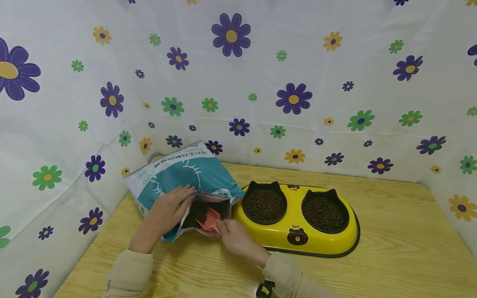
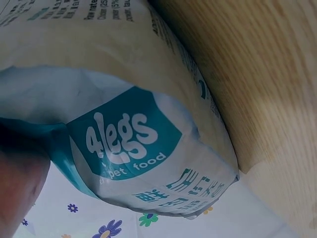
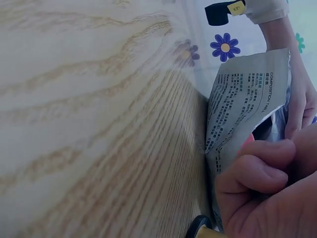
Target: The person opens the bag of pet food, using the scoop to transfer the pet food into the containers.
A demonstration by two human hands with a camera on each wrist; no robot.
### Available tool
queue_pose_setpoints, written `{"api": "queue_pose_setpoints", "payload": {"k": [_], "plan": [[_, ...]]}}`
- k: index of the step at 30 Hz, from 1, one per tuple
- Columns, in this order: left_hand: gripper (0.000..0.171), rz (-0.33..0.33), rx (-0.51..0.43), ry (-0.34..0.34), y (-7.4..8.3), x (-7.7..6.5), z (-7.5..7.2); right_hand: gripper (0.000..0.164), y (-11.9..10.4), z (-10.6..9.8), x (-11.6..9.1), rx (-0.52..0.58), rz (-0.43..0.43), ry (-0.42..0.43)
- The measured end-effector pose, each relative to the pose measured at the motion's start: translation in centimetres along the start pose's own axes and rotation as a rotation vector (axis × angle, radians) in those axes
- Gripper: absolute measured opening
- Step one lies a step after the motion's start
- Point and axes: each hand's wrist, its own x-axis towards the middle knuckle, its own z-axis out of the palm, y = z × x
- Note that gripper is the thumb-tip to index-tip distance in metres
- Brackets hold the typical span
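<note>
A teal and white pet food bag (image 1: 179,169) lies on its side at the table's left, its mouth facing the front. Dark brown kibble shows inside. My left hand (image 1: 173,207) rests on the bag beside the mouth, with fingers fairly straight; its thumb is hidden in the head view. With curled fingers, my right hand (image 1: 238,238) grips the handle of a pink scoop (image 1: 210,220), whose head is within the bag mouth against the kibble. In the right wrist view, curled right fingers (image 3: 257,168) cover most of the scoop.
Right of the bag stands a yellow double feeder (image 1: 294,211) with a bear print. Its left black bowl (image 1: 250,215) and right black bowl (image 1: 344,209), both cat-eared, hold brown kibble. Flower-printed cloth (image 1: 261,74) encloses the back and sides of the wooden table (image 1: 402,231).
</note>
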Motion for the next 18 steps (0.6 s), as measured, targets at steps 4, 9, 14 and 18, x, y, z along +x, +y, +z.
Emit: {"api": "queue_pose_setpoints", "payload": {"k": [4,9,14,18], "plan": [[0.028,0.004,-0.004,0.007,0.0,0.0,0.0,0.04,0.0,0.0,-0.1,0.034,0.032,-0.046],[0.028,0.015,-0.006,0.017,0.0,0.0,0.0,0.034,0.2,-0.1,-0.5,0.127,0.091,-0.13],[0.028,0.02,-0.004,0.016,0.0,0.0,0.0,0.035,0.4,-0.4,-1.0,0.204,0.081,-0.169],[0.028,0.015,-0.002,0.013,0.1,0.0,-0.1,0.036,0.5,-0.5,-1.4,0.244,0.07,-0.183]]}}
